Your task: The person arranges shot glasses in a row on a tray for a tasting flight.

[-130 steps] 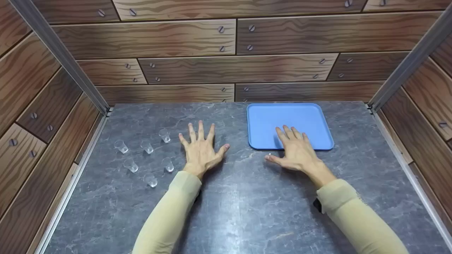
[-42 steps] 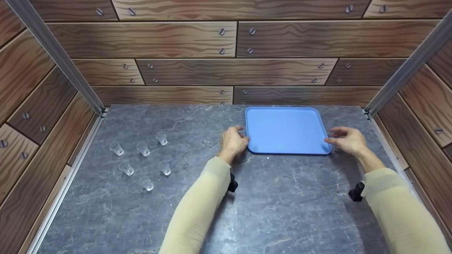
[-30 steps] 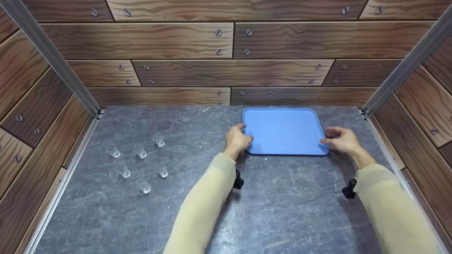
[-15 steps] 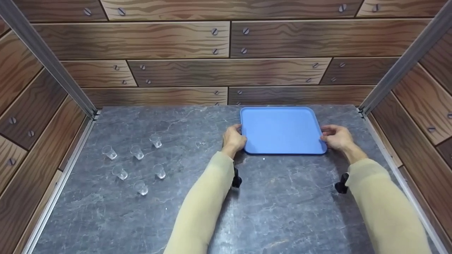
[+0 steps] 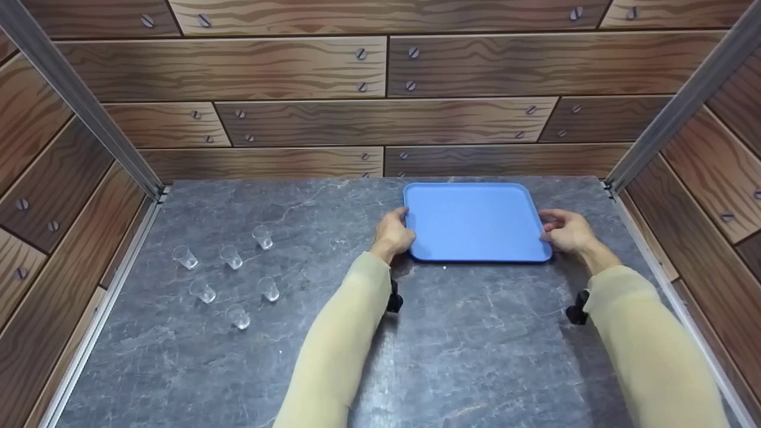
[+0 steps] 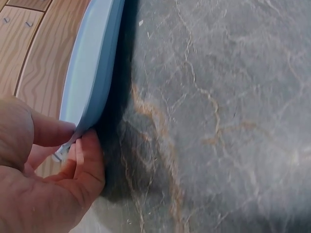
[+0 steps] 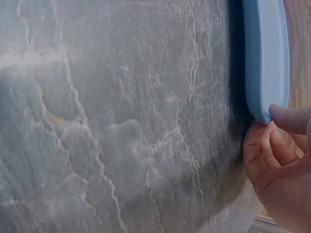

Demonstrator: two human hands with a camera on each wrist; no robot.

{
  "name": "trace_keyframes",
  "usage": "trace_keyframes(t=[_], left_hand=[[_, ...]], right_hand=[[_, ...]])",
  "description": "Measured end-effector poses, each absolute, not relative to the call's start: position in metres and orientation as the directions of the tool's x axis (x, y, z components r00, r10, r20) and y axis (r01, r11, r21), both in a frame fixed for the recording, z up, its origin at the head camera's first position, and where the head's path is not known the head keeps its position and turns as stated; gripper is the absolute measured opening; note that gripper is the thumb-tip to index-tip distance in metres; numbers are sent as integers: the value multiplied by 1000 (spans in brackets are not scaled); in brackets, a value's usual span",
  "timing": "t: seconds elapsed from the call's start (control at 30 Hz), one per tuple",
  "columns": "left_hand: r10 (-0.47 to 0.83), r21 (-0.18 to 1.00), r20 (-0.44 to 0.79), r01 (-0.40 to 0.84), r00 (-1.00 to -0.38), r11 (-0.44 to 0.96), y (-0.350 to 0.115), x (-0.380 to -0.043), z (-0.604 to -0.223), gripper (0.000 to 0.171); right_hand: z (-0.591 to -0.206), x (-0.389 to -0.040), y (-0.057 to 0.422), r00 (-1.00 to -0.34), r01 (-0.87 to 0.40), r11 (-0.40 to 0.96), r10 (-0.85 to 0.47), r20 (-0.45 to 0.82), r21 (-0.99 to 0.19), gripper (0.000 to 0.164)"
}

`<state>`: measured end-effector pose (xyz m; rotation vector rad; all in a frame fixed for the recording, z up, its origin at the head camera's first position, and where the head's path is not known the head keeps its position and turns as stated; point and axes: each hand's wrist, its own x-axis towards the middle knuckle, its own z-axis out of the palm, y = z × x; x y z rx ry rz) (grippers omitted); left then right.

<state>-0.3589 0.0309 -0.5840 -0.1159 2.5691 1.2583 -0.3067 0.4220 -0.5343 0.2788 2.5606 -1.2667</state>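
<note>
A blue rectangular tray (image 5: 475, 223) with a raised rim lies toward the back right of the grey table, nothing on it. My left hand (image 5: 393, 233) pinches its left rim; in the left wrist view the thumb (image 6: 53, 132) is on the rim and curled fingers are underneath. On the opposite side my right hand (image 5: 569, 232) pinches the right rim, thumb (image 7: 290, 119) above and fingers below. A dark shadow runs along the tray's near edge, which seems slightly off the table. Several small clear plastic cups (image 5: 231, 257) stand at the left, apart from both hands.
The grey marbled table (image 5: 464, 356) is bounded by wood-patterned panels (image 5: 297, 122) at the back and sides. Metal posts (image 5: 89, 113) rise at the corners. A tiny white speck (image 5: 444, 267) lies just before the tray.
Both hands, earlier spread flat, have moved to the tray's sides and taken hold of its rim. Over the last half second the tray has shifted very slightly and its near-edge shadow has darkened.
</note>
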Motion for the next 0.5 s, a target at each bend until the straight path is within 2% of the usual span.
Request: trace_keyframes(t=[0.2, 0.33, 0.5], left_hand=[[136, 799, -298, -169, -945, 577, 24, -375, -602, 81], [142, 823, -299, -180, -944, 538, 19, -373, -600, 81], [130, 872, -284, -199, -950, 447, 13, -350, -565, 77]], right_hand=[[-534, -302, 423, -948, 268, 599, 25, -317, -755, 75], [-532, -300, 423, -945, 268, 601, 12, -328, -753, 72], [-531, -299, 424, -945, 267, 585, 1, -328, -766, 72]])
